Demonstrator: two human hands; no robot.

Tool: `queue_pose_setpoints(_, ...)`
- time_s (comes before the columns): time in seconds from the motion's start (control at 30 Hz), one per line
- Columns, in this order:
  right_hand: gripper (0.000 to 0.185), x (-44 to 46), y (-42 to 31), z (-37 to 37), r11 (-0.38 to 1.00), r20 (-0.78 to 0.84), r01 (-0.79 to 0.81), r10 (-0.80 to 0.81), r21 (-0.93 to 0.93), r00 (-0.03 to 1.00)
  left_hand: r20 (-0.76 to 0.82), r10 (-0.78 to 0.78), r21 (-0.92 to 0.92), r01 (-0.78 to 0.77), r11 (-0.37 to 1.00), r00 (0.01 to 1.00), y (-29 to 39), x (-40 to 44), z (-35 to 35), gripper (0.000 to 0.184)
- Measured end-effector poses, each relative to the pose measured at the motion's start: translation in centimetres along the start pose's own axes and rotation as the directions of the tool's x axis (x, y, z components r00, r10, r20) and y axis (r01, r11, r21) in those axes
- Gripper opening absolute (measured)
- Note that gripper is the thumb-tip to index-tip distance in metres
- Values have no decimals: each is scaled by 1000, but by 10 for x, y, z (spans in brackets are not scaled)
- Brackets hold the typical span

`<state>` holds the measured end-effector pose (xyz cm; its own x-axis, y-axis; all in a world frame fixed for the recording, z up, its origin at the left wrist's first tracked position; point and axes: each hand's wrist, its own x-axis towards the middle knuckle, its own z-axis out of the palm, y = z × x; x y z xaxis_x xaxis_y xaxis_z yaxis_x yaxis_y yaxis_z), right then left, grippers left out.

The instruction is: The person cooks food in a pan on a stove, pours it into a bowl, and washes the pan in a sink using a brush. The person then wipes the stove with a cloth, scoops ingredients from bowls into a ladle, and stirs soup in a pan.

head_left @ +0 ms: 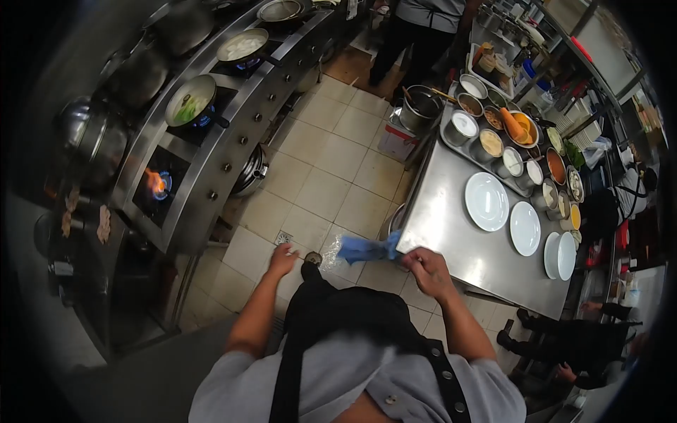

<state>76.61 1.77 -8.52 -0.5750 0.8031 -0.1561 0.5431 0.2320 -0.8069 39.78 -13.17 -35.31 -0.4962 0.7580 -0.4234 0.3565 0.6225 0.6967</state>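
My right hand (429, 272) is closed on one end of a blue cloth (367, 249), which stretches out to the left and is blurred by motion. Both hand and cloth are beside the near left corner of the steel table (441, 218). Over the tiled floor, my left hand (283, 261) hangs with loosely bent fingers, thumb apart, and holds nothing. White plates (486, 201) lie flat on the table, past my right hand.
At left, a stove (176, 204) has a lit burner (161, 186), a pan with green food (190, 101) and another pan with pale food (242, 45). Ingredient tubs (491, 143) line the table's far side. One person (423, 35) stands ahead, others at right.
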Motion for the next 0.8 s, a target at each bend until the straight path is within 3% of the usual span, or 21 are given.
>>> queue_pose_setpoints(0.03,31,27,-10,8,1000,3,20,-20,-8,1000,-43,-74,-44,72,996,996,-3,-7,-36,44)
queue_pose_setpoints(0.07,36,56,-20,18,999,3,43,-43,-12,999,-107,-67,-12,67,998,992,-54,11,-54,39)
queue_pose_setpoints(0.13,39,106,-37,39,991,89,-126,122,42,989,-160,-146,-18,145,989,976,-71,10,-104,38)
queue_pose_setpoints(0.2,37,148,-44,63,976,104,-156,142,149,984,-188,-208,18,215,976,960,-68,10,-139,33)
queue_pose_setpoints(0.3,31,202,-37,89,913,95,-207,185,352,978,-69,-350,-204,330,922,934,-86,24,-154,18)
queue_pose_setpoints(0.43,23,293,56,113,695,56,-267,311,668,949,91,-516,-233,522,820,852,-65,36,-166,13)
queue_pose_setpoints(0.5,24,342,92,101,643,-102,-164,355,748,929,124,-581,-215,593,776,805,-62,41,-174,14)
queue_pose_setpoints(0.53,24,363,106,86,692,-194,-103,338,714,921,151,-432,46,430,902,889,-69,45,-181,13)
queue_pose_setpoints(0.57,30,396,136,77,748,-226,-110,332,655,916,185,-319,278,261,924,930,-87,43,-186,12)
queue_pose_setpoints(0.6,37,420,152,59,753,-264,-118,367,647,892,244,-237,491,91,866,940,-103,31,-191,11)
queue_pose_setpoints(0.63,42,443,175,41,726,-266,-165,439,667,858,272,-238,587,35,809,932,-113,25,-196,12)
queue_pose_setpoints(0.67,35,484,257,36,718,-311,-186,500,671,808,306,-255,673,-19,739,917,-119,22,-207,15)
queue_pose_setpoints(0.7,31,511,344,27,656,-339,-84,491,750,802,53,-501,329,459,826,864,-113,9,-214,18)
queue_pose_setpoints(0.73,30,523,326,-2,407,-139,-242,711,881,689,-78,-733,-165,716,678,676,-107,6,-218,21)
queue_pose_setpoints(0.8,36,545,385,-32,349,-146,-310,837,884,526,-87,-891,-238,859,452,445,-43,23,-247,25)
